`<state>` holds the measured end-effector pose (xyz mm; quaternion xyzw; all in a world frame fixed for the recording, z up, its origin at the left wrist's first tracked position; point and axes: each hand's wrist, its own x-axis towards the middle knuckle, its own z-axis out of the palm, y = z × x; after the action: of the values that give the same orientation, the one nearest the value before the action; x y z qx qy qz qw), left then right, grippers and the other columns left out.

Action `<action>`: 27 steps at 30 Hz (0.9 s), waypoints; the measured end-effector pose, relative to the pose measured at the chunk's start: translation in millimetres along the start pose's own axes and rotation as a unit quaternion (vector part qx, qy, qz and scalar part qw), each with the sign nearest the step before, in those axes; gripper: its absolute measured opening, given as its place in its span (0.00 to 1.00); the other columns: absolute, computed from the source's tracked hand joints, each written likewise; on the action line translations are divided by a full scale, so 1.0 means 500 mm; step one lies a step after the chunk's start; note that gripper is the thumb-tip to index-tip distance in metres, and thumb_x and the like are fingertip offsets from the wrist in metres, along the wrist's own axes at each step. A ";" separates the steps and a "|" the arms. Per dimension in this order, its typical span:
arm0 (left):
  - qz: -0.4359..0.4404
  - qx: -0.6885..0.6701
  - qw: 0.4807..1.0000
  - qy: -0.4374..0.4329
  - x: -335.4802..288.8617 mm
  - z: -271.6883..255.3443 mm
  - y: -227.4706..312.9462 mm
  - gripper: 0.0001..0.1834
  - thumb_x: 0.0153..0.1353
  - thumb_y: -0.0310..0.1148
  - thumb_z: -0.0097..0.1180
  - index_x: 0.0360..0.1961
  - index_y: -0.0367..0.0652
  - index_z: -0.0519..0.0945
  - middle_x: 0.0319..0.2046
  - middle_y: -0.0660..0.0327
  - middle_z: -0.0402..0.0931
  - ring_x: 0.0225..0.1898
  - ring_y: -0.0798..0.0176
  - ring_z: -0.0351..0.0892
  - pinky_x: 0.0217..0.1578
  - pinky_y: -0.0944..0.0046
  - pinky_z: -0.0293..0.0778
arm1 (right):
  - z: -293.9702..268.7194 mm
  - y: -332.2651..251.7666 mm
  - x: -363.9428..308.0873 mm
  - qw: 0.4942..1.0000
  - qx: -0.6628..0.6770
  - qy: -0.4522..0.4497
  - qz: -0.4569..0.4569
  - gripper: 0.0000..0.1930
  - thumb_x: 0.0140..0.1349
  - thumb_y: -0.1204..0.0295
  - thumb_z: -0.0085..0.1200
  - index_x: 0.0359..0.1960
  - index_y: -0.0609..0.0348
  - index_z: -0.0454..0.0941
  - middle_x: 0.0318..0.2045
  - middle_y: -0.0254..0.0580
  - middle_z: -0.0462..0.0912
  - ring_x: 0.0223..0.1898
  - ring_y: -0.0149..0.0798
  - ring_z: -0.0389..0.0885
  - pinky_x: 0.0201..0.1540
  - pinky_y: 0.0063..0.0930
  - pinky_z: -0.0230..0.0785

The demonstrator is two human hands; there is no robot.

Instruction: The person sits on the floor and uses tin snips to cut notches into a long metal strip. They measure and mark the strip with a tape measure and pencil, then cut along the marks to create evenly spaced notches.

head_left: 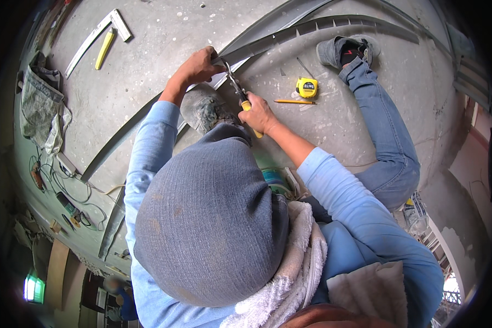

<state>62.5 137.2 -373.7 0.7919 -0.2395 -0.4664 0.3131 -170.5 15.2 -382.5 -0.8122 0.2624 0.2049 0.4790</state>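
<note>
My left hand (201, 66) is closed on the edge of a long grey metal channel (281, 37) lying across the floor, next to my left shoe (198, 109). My right hand (258, 116) grips a pair of metal snips (246, 104) by the yellow handles. Their dark jaws reach up to the channel, close beside my left fingers; whether they bite into the metal is too small to tell. Right of the snips lie a yellow tape measure (306, 87) and an orange pencil (294, 101).
A try square (121, 27) and a yellow utility knife (105, 49) rest at the upper left. Further left are a crumpled grey cloth (41, 104) and corded power tools (66, 203). My bent right leg (374, 104) stretches out on the right. Another person (127, 303) is far off, lower left.
</note>
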 end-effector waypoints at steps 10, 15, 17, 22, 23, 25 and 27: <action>0.016 0.152 0.987 -0.054 -0.051 -0.060 -0.030 0.25 0.59 0.46 0.68 0.48 0.35 0.84 0.40 0.43 0.87 0.46 0.45 0.87 0.47 0.52 0.79 | -0.018 0.027 -0.008 0.988 0.121 -0.084 0.050 0.35 0.46 0.66 0.62 0.58 0.65 0.69 0.49 0.62 0.80 0.53 0.61 0.79 0.56 0.47 0.72; 0.012 0.146 0.989 0.001 -0.066 -0.036 -0.035 0.20 0.62 0.43 0.63 0.44 0.35 0.83 0.38 0.43 0.85 0.41 0.46 0.85 0.44 0.50 0.76 | -0.068 0.060 -0.042 0.965 0.209 -0.136 0.086 0.34 0.44 0.68 0.63 0.57 0.63 0.70 0.43 0.55 0.79 0.46 0.53 0.79 0.52 0.42 0.74; 0.037 0.116 0.993 0.005 -0.037 -0.021 -0.019 0.21 0.63 0.43 0.62 0.44 0.34 0.83 0.37 0.43 0.85 0.40 0.48 0.85 0.44 0.50 0.76 | -0.072 0.071 -0.060 0.970 0.181 -0.126 0.099 0.33 0.43 0.69 0.62 0.56 0.63 0.70 0.42 0.53 0.79 0.45 0.53 0.79 0.51 0.43 0.74; 0.037 0.054 0.997 -0.048 -0.002 -0.007 0.015 0.21 0.62 0.40 0.64 0.45 0.31 0.83 0.34 0.46 0.85 0.36 0.53 0.87 0.40 0.52 0.78 | -0.067 0.069 -0.083 0.977 0.158 -0.106 0.097 0.42 0.44 0.67 0.61 0.66 0.64 0.66 0.51 0.59 0.78 0.53 0.58 0.77 0.58 0.41 0.72; 0.024 0.031 0.998 -0.052 -0.005 -0.003 0.018 0.21 0.61 0.40 0.65 0.46 0.31 0.83 0.33 0.46 0.85 0.34 0.53 0.87 0.39 0.52 0.79 | -0.066 0.063 -0.082 0.976 0.152 -0.107 0.109 0.44 0.44 0.67 0.61 0.69 0.65 0.64 0.54 0.61 0.78 0.56 0.59 0.77 0.61 0.41 0.71; 0.009 0.012 0.998 -0.060 -0.010 0.004 0.021 0.22 0.59 0.38 0.68 0.48 0.31 0.83 0.33 0.47 0.86 0.33 0.56 0.88 0.37 0.53 0.80 | -0.066 0.046 -0.077 0.983 0.106 -0.111 0.101 0.48 0.44 0.66 0.61 0.72 0.66 0.59 0.60 0.65 0.74 0.62 0.61 0.73 0.66 0.40 0.67; 0.011 0.029 0.998 -0.048 -0.014 0.010 0.019 0.22 0.59 0.38 0.67 0.47 0.31 0.83 0.33 0.45 0.86 0.34 0.53 0.88 0.38 0.52 0.80 | -0.068 0.028 -0.074 0.984 0.081 -0.121 0.104 0.51 0.45 0.65 0.61 0.74 0.67 0.56 0.64 0.67 0.71 0.67 0.61 0.69 0.69 0.40 0.64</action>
<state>54.1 133.8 -364.7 0.7745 -0.2768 -0.4935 0.2828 -205.1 -12.1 -354.6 -0.7081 0.3014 0.3287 0.5475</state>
